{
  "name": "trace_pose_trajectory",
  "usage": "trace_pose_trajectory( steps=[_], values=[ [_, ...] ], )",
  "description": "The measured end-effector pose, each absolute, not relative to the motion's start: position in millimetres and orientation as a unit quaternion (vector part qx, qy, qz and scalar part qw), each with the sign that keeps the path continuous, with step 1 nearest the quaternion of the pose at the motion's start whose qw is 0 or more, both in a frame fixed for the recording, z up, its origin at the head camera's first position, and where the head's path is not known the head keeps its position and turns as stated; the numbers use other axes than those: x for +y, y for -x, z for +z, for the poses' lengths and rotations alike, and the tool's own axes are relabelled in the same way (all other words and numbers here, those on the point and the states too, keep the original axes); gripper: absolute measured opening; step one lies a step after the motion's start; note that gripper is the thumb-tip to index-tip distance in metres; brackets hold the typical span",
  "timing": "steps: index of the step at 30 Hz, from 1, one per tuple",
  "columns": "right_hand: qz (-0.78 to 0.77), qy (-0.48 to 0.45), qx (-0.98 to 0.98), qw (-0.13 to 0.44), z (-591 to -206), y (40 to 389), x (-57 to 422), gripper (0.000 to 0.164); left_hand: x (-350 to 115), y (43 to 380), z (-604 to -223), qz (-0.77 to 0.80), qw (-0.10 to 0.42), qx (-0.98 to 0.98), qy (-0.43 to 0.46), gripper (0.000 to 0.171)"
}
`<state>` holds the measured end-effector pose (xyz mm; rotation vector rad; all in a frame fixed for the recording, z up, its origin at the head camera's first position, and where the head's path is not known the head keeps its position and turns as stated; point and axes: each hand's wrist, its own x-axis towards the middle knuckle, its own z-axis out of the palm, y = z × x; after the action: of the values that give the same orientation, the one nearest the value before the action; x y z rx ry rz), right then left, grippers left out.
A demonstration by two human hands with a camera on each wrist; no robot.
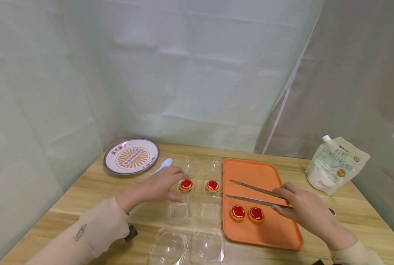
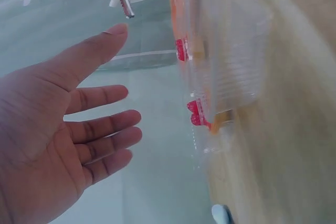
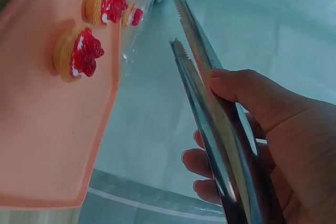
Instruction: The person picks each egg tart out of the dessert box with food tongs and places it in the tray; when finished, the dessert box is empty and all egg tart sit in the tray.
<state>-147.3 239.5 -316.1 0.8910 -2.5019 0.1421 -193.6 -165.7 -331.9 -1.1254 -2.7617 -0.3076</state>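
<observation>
In the head view my left hand (image 1: 162,186) hovers with spread fingers beside a small red-topped tart (image 1: 186,184) sitting in a clear plastic box. The left wrist view shows the same hand's palm (image 2: 47,135) with nothing in it. To the right, a second tart (image 1: 212,186) sits in another clear box. My right hand (image 1: 307,209) grips metal tongs (image 1: 257,189) above the orange tray (image 1: 266,233); their serrated tips stand apart with nothing between them. Two more tarts, a left one (image 1: 238,212) and a right one (image 1: 256,214), lie on the tray below the tongs.
Clear boxes without tarts (image 1: 211,211) stand nearer me, with an open pair (image 1: 207,250) at the front edge. A patterned plate (image 1: 110,162) and a pale blue spoon (image 1: 166,163) lie back left. A white spouted pouch (image 1: 336,165) stands at the right.
</observation>
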Motion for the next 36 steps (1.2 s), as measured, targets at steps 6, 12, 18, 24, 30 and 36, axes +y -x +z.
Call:
trace_pose_trajectory(
  steps=[6,12,18,24,30,36],
  values=[
    [0.056,-0.329,-0.922,0.196,-310,169,233,0.028,-148,217,-327,-0.101,0.030,-0.926,0.362,0.062],
    [0.044,-0.328,-0.929,0.167,-313,189,226,0.030,-133,238,-329,-0.116,-0.018,-0.931,0.345,0.060],
    [0.028,-0.322,-0.939,0.118,-309,201,219,0.032,-120,256,-333,-0.102,-0.051,-0.938,0.328,0.063],
    [0.004,-0.334,-0.938,0.093,-304,211,210,0.031,-107,265,-343,-0.045,-0.055,-0.938,0.341,0.063],
    [-0.007,-0.348,-0.935,0.074,-303,221,203,0.030,-98,265,-350,-0.027,-0.066,-0.943,0.326,0.066],
    [-0.002,-0.369,-0.927,0.065,-300,227,197,0.023,-94,267,-352,-0.046,-0.090,-0.945,0.310,0.068]
  ],
)
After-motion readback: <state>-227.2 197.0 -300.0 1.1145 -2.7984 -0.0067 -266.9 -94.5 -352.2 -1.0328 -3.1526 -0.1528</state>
